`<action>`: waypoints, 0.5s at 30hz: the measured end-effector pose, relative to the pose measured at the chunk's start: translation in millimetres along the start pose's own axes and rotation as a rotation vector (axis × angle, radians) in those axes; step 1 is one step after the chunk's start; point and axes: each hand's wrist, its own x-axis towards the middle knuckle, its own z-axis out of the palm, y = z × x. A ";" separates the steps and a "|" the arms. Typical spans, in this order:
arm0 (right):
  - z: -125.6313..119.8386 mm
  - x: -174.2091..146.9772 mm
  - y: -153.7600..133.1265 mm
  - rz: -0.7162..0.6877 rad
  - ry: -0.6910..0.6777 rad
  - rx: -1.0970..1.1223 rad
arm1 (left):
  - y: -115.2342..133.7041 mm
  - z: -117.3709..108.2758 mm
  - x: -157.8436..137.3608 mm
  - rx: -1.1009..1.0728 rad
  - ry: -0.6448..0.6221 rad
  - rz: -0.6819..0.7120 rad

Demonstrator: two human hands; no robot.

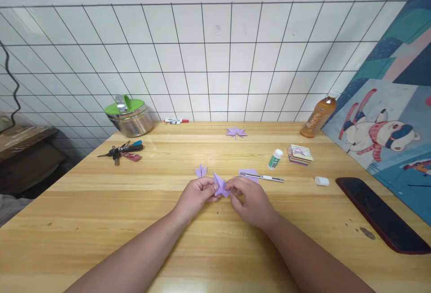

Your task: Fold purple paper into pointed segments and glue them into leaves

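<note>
Between my two hands is a piece of folded purple paper, held just above the table with one point sticking up. My left hand pinches its left side between thumb and fingers. On its right side, the fingertips of my right hand grip the paper's edge. Just beyond my left hand lies a small folded purple paper piece with pointed tips. A purple paper square rests past my right hand, partly under a slim silver and white craft knife.
A purple paper leaf lies farther back. To the right are a glue stick, a paper stack, a white cap, a phone and a drink bottle. Keys, a metal pot and markers sit leftward.
</note>
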 end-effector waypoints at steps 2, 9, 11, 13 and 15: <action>0.6 0.1 0.1 0.054 -0.009 -0.027 | -1.8 0.4 1.4 0.043 -0.011 0.063; 4.2 2.0 2.4 0.138 -0.059 -0.092 | -5.5 3.1 3.2 0.101 0.038 0.196; 5.2 1.8 1.9 0.154 -0.058 -0.114 | -6.6 3.1 3.4 0.112 0.053 0.214; 5.7 1.4 0.5 0.149 -0.032 -0.117 | -7.7 2.9 3.3 0.121 0.032 0.204; 5.6 0.8 -1.3 0.112 -0.017 -0.101 | -8.1 3.0 3.0 0.122 0.014 0.184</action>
